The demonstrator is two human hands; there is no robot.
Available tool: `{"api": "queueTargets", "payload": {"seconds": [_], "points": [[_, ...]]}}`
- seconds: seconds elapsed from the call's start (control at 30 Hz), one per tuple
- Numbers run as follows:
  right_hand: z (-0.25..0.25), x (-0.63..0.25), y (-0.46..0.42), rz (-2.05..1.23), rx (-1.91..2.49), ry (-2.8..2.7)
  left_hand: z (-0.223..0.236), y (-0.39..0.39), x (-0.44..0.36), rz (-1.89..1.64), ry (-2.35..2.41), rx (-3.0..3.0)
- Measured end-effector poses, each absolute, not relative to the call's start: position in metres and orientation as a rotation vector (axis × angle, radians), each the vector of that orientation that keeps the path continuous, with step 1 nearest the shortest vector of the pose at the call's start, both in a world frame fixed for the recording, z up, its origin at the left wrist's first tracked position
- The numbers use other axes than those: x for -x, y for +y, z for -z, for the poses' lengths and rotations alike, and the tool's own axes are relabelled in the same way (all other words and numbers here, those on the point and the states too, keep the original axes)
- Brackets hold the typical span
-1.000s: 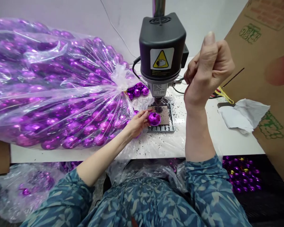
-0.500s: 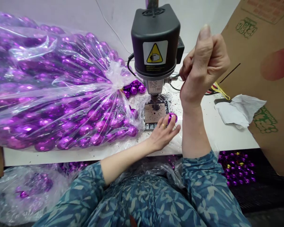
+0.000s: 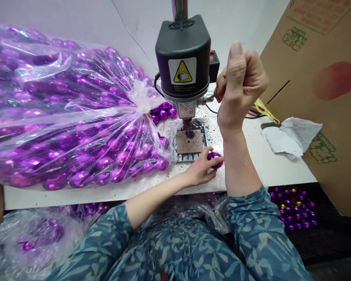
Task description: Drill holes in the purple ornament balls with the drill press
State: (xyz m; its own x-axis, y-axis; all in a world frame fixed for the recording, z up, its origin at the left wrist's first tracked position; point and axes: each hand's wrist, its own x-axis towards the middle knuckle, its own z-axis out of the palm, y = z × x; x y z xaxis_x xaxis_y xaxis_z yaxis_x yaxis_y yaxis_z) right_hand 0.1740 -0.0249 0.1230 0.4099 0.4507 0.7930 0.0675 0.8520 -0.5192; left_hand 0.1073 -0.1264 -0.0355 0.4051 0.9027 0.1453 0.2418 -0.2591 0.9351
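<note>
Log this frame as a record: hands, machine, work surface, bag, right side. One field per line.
left hand: fingers around a purple ball, just right of the board
right hand: closed on the handle at the machine's side
machine: black housing, label with yellow hand warning on front
board: brown, small hole, dark shavings, lying on a slotted metal base
bag: clear plastic, neck tied, full of purple balls
right side: crumpled white paper beside a cardboard box
</note>
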Motion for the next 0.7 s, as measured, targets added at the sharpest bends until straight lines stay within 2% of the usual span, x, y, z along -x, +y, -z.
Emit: {"api": "queueTargets", "payload": {"seconds": [0.23,0.43,0.7], "points": [[-0.124,-0.174,-0.024,-0.290,0.450,-1.107,0.032,-0.131,-0.034,-1.028,0.993,-1.098],[-0.125,-0.172,-0.024,-0.293,0.435,-1.066,0.026,-0.090,-0.008,-1.207,1.153,-1.095],[-0.125,-0.173,-0.025,-0.319,0.370,-1.059,0.034,-0.052,-0.012,-1.096,1.211,-1.097]]}}
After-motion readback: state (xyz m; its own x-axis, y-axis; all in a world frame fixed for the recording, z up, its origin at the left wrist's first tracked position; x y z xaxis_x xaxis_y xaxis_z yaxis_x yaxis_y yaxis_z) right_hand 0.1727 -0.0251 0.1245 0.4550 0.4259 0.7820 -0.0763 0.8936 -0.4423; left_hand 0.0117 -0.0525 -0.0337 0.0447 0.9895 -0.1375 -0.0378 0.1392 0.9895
